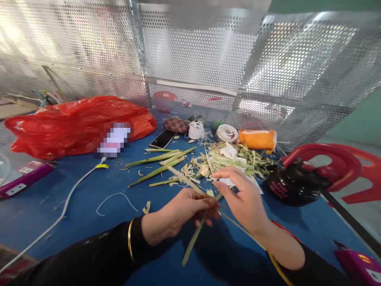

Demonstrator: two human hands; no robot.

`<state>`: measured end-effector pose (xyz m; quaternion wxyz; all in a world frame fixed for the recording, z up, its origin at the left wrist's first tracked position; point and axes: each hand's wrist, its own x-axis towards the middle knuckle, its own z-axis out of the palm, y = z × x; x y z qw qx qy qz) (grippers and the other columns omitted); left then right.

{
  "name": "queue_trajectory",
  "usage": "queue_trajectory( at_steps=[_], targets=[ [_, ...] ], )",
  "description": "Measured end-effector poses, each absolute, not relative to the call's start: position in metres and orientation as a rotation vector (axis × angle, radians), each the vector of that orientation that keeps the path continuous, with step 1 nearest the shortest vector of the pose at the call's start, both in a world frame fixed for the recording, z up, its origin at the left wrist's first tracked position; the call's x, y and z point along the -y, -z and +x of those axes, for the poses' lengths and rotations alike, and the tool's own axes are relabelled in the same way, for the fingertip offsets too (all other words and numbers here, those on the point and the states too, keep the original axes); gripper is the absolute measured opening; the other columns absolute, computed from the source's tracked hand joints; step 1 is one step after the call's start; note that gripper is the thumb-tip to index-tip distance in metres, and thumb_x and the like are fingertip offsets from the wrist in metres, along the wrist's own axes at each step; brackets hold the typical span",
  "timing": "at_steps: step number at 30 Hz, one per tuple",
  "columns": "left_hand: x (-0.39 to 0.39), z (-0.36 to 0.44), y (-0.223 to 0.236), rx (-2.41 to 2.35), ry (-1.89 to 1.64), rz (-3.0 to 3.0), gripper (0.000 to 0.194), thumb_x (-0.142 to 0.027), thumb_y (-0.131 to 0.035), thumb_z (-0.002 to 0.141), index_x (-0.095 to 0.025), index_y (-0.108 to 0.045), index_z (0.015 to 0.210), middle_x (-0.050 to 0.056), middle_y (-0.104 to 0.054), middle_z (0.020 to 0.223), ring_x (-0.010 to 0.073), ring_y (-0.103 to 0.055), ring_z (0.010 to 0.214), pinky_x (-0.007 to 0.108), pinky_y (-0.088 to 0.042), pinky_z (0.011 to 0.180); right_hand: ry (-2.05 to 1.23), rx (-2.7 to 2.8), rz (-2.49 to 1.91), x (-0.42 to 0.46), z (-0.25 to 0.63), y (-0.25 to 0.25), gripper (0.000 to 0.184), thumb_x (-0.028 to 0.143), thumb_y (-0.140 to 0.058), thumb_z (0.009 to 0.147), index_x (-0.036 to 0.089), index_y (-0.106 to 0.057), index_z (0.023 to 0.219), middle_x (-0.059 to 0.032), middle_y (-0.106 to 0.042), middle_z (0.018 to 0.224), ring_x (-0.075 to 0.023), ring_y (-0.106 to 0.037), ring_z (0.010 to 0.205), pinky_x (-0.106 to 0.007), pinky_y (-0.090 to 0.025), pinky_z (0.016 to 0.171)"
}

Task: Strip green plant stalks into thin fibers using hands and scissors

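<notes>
My left hand point(184, 212) is closed with thumb and fingers pinched round flat, pale green plant strips point(193, 245) that cross in its grip. One strip end points down toward me, another up and left, and a thin one runs right beneath my right hand. My right hand point(244, 198) is raised just right of the strips, thumb and forefinger apart with no visible thing between them. Beyond the hands lie several green stalks point(157, 171) and a heap of shredded plant scraps point(247, 157) with crumpled white paper point(229, 151) on top.
At the blue table's back stand a red plastic bag point(80, 123), a phone point(163, 139), a checkered case point(176, 125), white thread point(196, 130), a spool point(227, 133) and an orange packet point(257, 139). A black bottle point(294, 184) is right; a white cable point(70, 196) crosses left.
</notes>
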<state>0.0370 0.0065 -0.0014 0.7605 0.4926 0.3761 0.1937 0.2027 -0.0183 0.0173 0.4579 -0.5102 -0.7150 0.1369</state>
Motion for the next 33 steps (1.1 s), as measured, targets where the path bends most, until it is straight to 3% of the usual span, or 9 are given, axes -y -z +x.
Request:
queue_trajectory(
  at_steps=[5, 12, 24, 30, 33],
  targets=[
    [-0.016, 0.033, -0.003, -0.838, -0.586, 0.892, 0.042, -0.049, -0.057, 0.084, -0.010, -0.071, 0.086, 0.011, -0.073, 0.082, 0.0122, -0.065, 0.059, 0.018, -0.040, 0.043, -0.412, 1.932, -1.483, 0.017, 0.219, -0.035, 0.016, 0.034, -0.056, 0.088, 0.023, -0.062, 0.079, -0.0022, -0.066, 0.078, -0.0202, -0.059, 0.076, -0.031, -0.043, 0.068],
    [-0.016, 0.032, -0.004, -0.866, -0.669, 0.999, 0.030, -0.035, -0.076, 0.068, -0.011, -0.072, 0.085, 0.007, -0.071, 0.076, 0.0098, -0.061, 0.058, 0.015, -0.038, 0.043, -0.602, 2.062, -1.592, 0.018, 0.212, -0.025, 0.021, 0.031, -0.057, 0.086, 0.024, -0.059, 0.066, 0.0026, -0.059, 0.061, -0.0158, -0.052, 0.059, -0.027, -0.034, 0.054],
    [-0.014, 0.036, -0.003, -0.948, -0.720, 1.077, 0.025, -0.036, -0.071, 0.072, -0.012, -0.067, 0.068, 0.002, -0.065, 0.064, 0.0068, -0.054, 0.052, 0.016, -0.034, 0.041, -0.530, 2.167, -1.566, 0.020, 0.216, -0.035, 0.028, 0.028, -0.051, 0.089, 0.022, -0.048, 0.061, 0.0018, -0.054, 0.061, -0.0165, -0.050, 0.062, -0.029, -0.034, 0.058],
    [-0.018, 0.033, -0.006, -0.919, -0.711, 1.042, 0.027, -0.038, -0.073, 0.071, -0.012, -0.071, 0.077, 0.005, -0.069, 0.069, 0.0092, -0.059, 0.056, 0.016, -0.034, 0.041, -0.620, 2.040, -1.557, 0.018, 0.217, -0.032, 0.024, 0.029, -0.056, 0.085, 0.023, -0.055, 0.061, 0.0028, -0.052, 0.057, -0.0157, -0.046, 0.057, -0.027, -0.033, 0.054],
    [-0.019, 0.032, -0.007, -0.880, -0.699, 0.982, 0.035, -0.044, -0.063, 0.079, -0.011, -0.071, 0.085, 0.009, -0.072, 0.076, 0.0110, -0.063, 0.058, 0.016, -0.031, 0.039, -0.714, 1.944, -1.563, 0.014, 0.217, -0.029, 0.027, 0.036, -0.055, 0.085, 0.023, -0.059, 0.062, 0.0023, -0.053, 0.057, -0.0160, -0.046, 0.057, -0.027, -0.033, 0.054]
  ],
)
